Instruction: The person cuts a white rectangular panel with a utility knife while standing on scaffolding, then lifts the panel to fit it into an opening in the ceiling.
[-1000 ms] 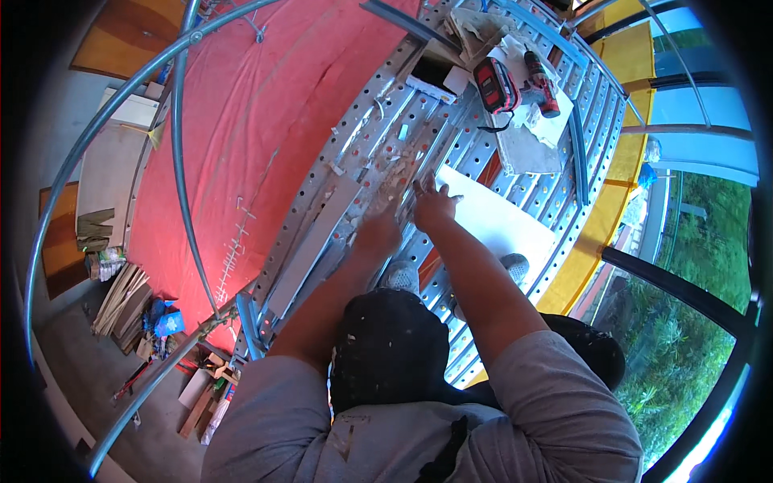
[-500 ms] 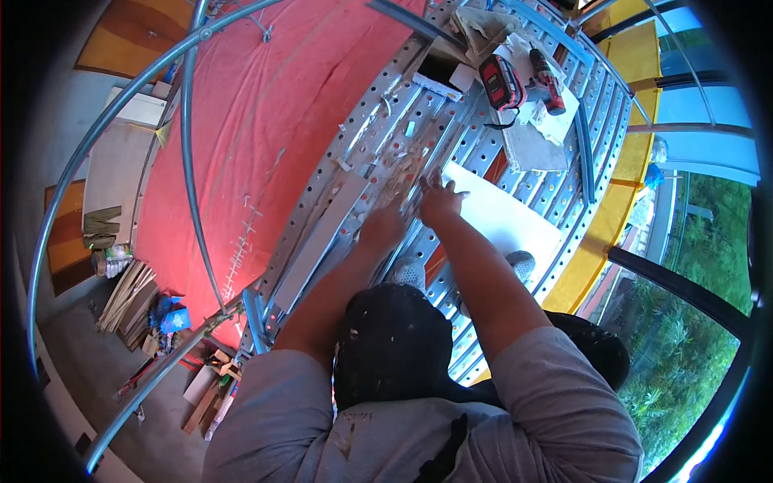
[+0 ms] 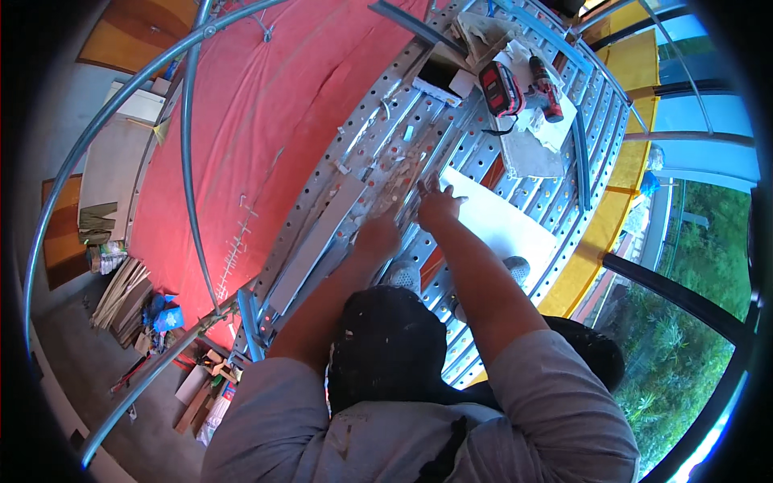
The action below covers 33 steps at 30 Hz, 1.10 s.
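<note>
A flat white board [image 3: 507,221] lies on the perforated metal deck [image 3: 475,149] in front of me. My right hand [image 3: 439,207] rests at the board's left edge near its far corner, with fingers spread. Just left of it and a little nearer, my left hand [image 3: 380,233] is closed low over the deck. Whatever it may hold is too small or hidden to make out. Scraps and dust [image 3: 394,173] litter the deck beyond my hands. Both of my shoes show beside the board, one partly against its near edge.
Farther off are a red-and-black tool case [image 3: 501,88], a red cordless drill [image 3: 547,90], an open box [image 3: 441,79] and a grey slab [image 3: 531,154]. A long grey strip [image 3: 316,245] lies left. Red sheeting [image 3: 266,121] and metal tubes [image 3: 189,153] border the deck's left side; yellow sheeting [image 3: 600,241] borders its right.
My left hand has shifted very slightly left and nearer to me. The right hand stays spread at the board's edge. The whole view has moved a little.
</note>
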{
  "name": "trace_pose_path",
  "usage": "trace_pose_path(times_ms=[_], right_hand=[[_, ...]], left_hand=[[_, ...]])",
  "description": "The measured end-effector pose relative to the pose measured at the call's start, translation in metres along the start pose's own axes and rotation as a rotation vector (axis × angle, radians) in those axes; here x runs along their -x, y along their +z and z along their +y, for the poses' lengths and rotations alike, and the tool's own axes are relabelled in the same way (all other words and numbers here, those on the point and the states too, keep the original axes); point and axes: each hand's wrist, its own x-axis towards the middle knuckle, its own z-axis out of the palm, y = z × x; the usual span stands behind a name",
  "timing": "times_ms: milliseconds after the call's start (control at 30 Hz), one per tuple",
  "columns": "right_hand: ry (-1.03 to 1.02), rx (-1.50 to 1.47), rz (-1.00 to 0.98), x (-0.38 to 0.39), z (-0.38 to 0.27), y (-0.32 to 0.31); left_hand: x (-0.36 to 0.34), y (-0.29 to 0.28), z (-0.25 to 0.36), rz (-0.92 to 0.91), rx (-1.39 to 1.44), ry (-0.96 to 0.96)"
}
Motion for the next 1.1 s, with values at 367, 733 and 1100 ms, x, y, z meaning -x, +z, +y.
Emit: trace_pose_path(times_ms=[367, 733, 1100], right_hand=[[-0.003, -0.047, -0.042, 0.011, -0.006, -0.008], [-0.018, -0.040, -0.006, 0.012, -0.009, -0.009], [-0.015, 0.044, 0.002, 0.001, -0.016, -0.006]], left_hand=[[0.000, 0.006, -0.009, 0.054, 0.020, -0.015], [0.010, 0.001, -0.012, 0.005, 0.041, -0.092], [0.010, 0.018, -0.037, 0.155, 0.017, 0.008]])
